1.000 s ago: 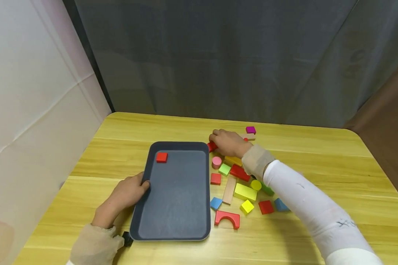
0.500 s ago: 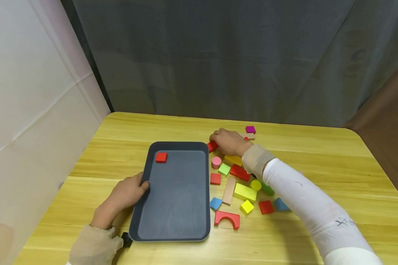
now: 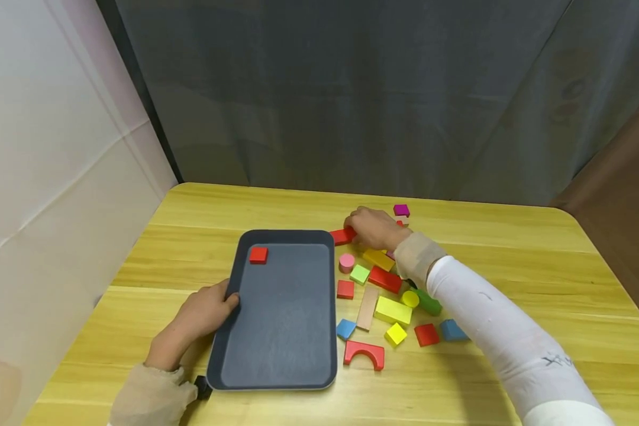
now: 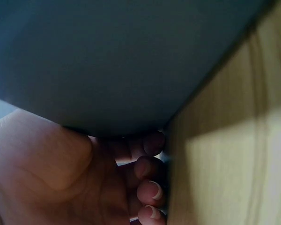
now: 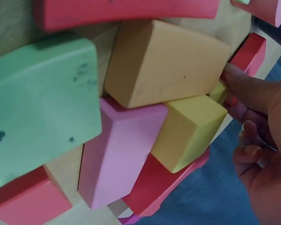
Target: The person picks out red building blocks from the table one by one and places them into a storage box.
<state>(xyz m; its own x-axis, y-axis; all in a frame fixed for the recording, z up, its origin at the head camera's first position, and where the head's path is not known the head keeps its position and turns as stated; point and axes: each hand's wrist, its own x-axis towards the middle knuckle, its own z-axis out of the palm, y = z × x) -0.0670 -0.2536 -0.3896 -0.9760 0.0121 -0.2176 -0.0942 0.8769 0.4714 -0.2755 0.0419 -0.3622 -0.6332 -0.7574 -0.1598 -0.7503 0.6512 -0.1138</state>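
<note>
My left hand (image 3: 205, 307) holds the long left rim of a dark grey tray (image 3: 279, 313), its thumb over the edge and its fingers beneath the tray in the left wrist view. A red square block (image 3: 258, 255) lies near the tray's far left corner. My right hand (image 3: 375, 228) is low among blocks past the tray's far right corner, fingertips at the end of a red oblong block (image 3: 342, 236). The right wrist view has the thumb and fingers (image 5: 248, 86) close to that red block and a small yellow piece (image 5: 218, 92); whether they pinch either is unclear.
Scattered right of the tray are a pink cylinder (image 3: 347, 262), a red arch (image 3: 364, 354), a yellow oblong block (image 3: 393, 310), a plain wooden strip (image 3: 367, 307) and several other blocks. A purple block (image 3: 402, 210) sits near the table's far edge.
My right hand has shifted slightly to the right, and more of the red oblong block shows beside it. The left hand and the tray have stayed about where they were.
</note>
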